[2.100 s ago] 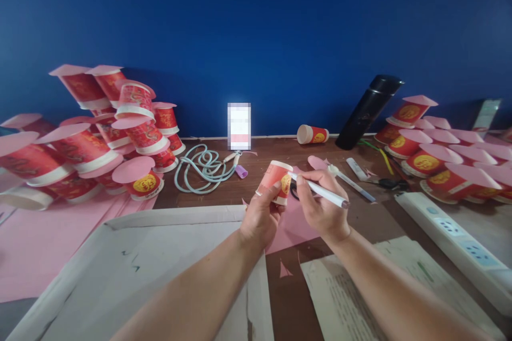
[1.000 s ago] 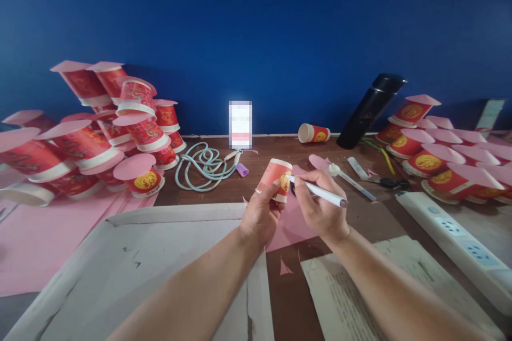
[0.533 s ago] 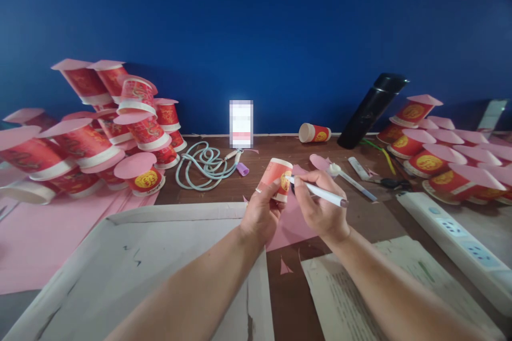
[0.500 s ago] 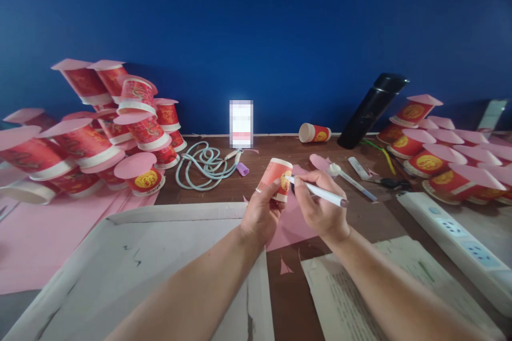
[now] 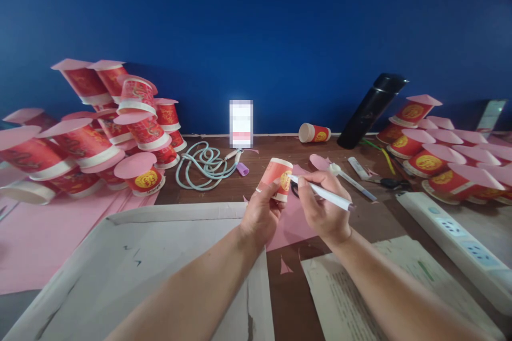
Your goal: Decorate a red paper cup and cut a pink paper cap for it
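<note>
My left hand is closed around a red paper cup with a gold emblem, held tilted above the table. Pinched in my right hand is a white marker, its tip at or very near the emblem side of the cup; whether it touches, I cannot tell. Beneath the hands lies a pink paper sheet. Part of a dark object shows behind my right fingers, mostly hidden.
Stacked red cups with pink paper tops stand at left and right. A black bottle leans on the blue wall. Around me are a coiled cable, a white tray-like board, a power strip and printed paper.
The marker's back end has swung slightly to the right, with my right hand shifting a little the same way. My left hand and the cup stay nearly still.
</note>
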### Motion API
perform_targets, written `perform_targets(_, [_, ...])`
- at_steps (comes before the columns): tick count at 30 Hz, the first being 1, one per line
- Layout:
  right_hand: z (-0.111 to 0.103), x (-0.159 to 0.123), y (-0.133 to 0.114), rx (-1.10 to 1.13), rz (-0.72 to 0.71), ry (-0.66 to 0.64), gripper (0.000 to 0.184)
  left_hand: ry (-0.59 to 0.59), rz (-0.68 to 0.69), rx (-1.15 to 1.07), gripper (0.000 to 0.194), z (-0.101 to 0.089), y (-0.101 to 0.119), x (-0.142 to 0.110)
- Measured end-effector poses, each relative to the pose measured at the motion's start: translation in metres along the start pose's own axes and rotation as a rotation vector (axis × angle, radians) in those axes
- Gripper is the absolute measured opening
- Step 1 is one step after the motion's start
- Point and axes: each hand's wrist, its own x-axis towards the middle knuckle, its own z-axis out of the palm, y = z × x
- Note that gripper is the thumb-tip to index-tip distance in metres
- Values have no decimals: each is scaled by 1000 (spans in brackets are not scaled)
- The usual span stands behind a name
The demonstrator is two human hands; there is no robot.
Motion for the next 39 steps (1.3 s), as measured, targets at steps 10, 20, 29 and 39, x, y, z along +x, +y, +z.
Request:
perform_targets(10, [1, 0, 2, -3, -12, -15, 4, 20, -4, 8, 23, -2, -3, 3])
perform_targets(20, [3, -2, 1, -6, -24, -65, 4, -43, 62, 101, 22, -1, -2, 0])
perform_targets(29, [3, -2, 1, 0, -23, -70, 2, -68, 51, 153, 23, -1, -5, 2])
perform_targets(39, [3, -1, -2, -12, 4, -84, 2, -67, 69, 169, 20, 2, -2, -2])
